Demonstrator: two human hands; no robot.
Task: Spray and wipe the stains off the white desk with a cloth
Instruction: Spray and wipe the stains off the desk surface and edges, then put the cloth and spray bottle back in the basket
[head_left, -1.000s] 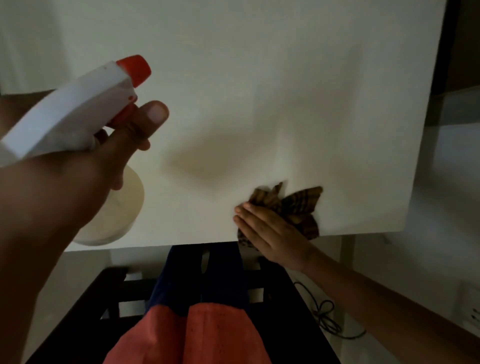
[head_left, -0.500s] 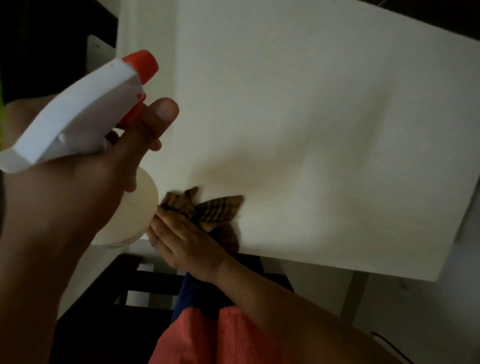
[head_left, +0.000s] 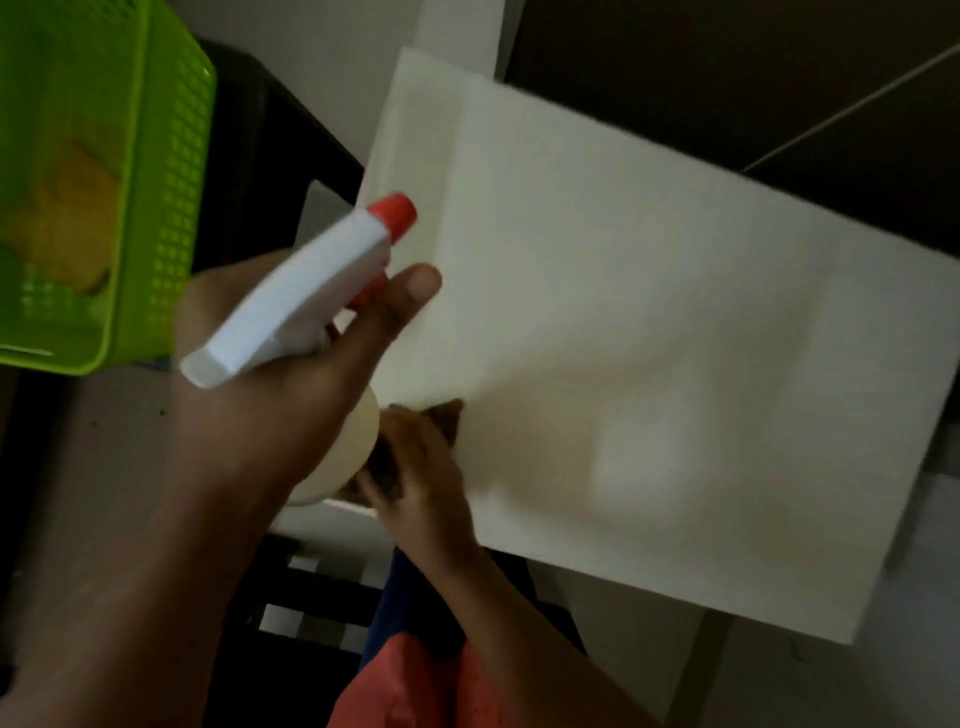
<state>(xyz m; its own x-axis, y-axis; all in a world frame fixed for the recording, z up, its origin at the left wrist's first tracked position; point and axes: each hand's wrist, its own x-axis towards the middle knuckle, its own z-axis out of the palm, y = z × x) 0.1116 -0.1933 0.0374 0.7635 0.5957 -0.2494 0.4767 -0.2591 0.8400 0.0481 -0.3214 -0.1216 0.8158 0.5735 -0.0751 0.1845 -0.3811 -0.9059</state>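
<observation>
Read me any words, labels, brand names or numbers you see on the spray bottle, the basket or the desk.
No text can be read anywhere in this view.
White spray bottle with red nozzle, held in the left hand: no label visible.
Green plastic mesh basket: no writing visible.
White desk: bare surface, no markings.
Brown checked cloth under the right hand: pattern only, and the picture is blurred.

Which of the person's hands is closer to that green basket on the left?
The left hand. It holds the spray bottle just right of the green basket, apart from it. The right hand is further right, pressing the cloth on the white desk.
</observation>
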